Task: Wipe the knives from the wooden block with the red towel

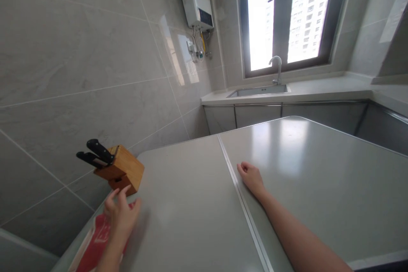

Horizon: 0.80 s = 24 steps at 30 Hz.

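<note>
Knife block by the left hand; right hand on the tabletop.
Two black-handled knives sat slanted in the block of pale, grainy wood, which looked stiff and fairly heavy, best taken by its flat sides; the smooth handles seemed the place to grip the knives. A red-and-white packet lay below the left hand, probably light, soft and slick. That hand was released, its fingers part-curled and holding nothing, just beside the block's lower corner. Past a metal seam in the tabletop, the right hand rested loosely curled, also empty. Farther off were a steel sink and a curved faucet.
</note>
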### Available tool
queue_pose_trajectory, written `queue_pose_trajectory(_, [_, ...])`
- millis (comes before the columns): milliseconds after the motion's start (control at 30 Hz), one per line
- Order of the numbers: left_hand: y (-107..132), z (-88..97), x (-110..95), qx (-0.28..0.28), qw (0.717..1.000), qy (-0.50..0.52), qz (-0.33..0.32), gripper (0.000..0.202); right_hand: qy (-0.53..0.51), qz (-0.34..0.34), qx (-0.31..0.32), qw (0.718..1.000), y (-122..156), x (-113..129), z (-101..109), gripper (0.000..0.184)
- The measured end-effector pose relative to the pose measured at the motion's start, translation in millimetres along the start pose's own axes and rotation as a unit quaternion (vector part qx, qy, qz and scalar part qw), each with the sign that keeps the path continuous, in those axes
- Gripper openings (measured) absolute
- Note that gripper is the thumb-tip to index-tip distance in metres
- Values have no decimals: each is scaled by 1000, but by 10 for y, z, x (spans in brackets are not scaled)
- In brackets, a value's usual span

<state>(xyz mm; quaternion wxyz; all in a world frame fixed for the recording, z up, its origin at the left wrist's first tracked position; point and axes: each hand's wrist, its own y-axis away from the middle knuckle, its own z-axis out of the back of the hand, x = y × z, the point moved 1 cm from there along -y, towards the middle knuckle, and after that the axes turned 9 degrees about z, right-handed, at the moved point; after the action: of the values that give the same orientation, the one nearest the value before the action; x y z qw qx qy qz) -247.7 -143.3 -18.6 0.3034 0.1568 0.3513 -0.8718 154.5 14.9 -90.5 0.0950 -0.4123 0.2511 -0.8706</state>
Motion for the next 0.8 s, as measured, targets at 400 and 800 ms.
queue_pose_trajectory(400, [965,-867,-1894,238,909,298,-166,33,6,3,15,1000,1,17,8,35])
queue_pose_trajectory(800, [1025,-1006,-1721,214,920,277,-177,15,-20,54,22,998,43,206,10,37])
